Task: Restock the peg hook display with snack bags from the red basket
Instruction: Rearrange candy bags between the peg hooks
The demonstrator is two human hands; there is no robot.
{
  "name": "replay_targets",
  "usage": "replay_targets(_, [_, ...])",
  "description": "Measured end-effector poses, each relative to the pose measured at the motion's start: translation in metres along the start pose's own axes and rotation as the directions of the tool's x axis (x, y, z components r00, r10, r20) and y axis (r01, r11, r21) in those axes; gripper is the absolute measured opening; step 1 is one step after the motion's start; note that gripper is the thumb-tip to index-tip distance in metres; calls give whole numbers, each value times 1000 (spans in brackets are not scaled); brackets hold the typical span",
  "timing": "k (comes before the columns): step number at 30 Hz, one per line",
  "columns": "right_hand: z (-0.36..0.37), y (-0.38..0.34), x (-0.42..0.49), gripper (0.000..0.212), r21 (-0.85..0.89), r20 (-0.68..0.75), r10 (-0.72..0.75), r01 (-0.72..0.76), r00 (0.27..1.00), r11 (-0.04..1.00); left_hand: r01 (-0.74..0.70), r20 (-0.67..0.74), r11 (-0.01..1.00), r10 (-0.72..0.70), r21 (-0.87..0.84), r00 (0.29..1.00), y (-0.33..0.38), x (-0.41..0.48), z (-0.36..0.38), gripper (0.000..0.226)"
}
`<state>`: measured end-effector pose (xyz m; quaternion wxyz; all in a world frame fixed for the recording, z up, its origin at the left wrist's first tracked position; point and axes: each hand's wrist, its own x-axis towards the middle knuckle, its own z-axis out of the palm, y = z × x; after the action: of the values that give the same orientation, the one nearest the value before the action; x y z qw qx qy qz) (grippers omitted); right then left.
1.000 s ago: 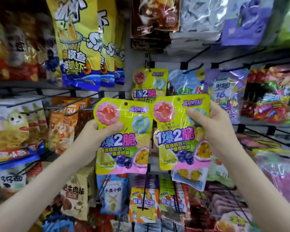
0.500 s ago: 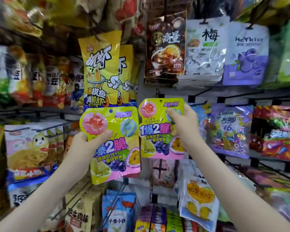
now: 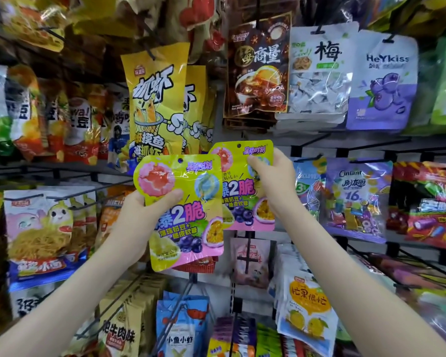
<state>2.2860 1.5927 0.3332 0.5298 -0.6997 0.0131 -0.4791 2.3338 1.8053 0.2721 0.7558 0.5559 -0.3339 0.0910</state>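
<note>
My left hand [image 3: 142,210] grips a yellow-green and pink snack bag [image 3: 188,222] by its left edge, thumb across the front, held in front of the display. My right hand [image 3: 273,184] pinches a second identical snack bag [image 3: 238,186] at its upper right, farther back against the peg display, its hang hole near the top. Whether that hole sits on a peg I cannot tell. The near bag overlaps the far one's left side. The red basket is out of view.
Peg hooks full of hanging snack bags surround my hands: tall yellow shrimp-snack bags [image 3: 155,104] above left, a dark brown bag [image 3: 258,65] above, purple candy bags [image 3: 355,199] right, noodle bags [image 3: 44,233] left, blue and yellow bags [image 3: 307,310] below.
My right hand has carried its bag away from me, up toward the pegs. The left hand's bag stays close to me and now overlaps the other. The view has tilted upward.
</note>
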Motion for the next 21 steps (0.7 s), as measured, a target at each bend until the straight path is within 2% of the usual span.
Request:
replay_targets(6, [6, 0, -1, 4, 18, -23, -13, 13, 1000, 1000, 26, -31, 999, -24, 41, 999, -11, 2, -7, 25])
replay_targets(8, [8, 0, -1, 9, 36, -54, 12, -10, 998, 999, 28, -36, 998, -26, 50, 999, -13, 2, -9, 29])
replay_targets(10, [10, -1, -2, 14, 32, -60, 19, -17, 998, 999, 15, -30, 999, -13, 52, 999, -13, 2, -10, 26])
replay_targets(14, [15, -3, -3, 8, 45, -51, 17, -14, 999, 999, 9, -23, 999, -8, 44, 1000, -9, 2, -6, 19])
replay_targets(21, [12, 3, -3, 20, 91, -127, 31, -19, 991, 996, 23, -2, 999, -23, 24, 1000, 1, 0, -2, 13])
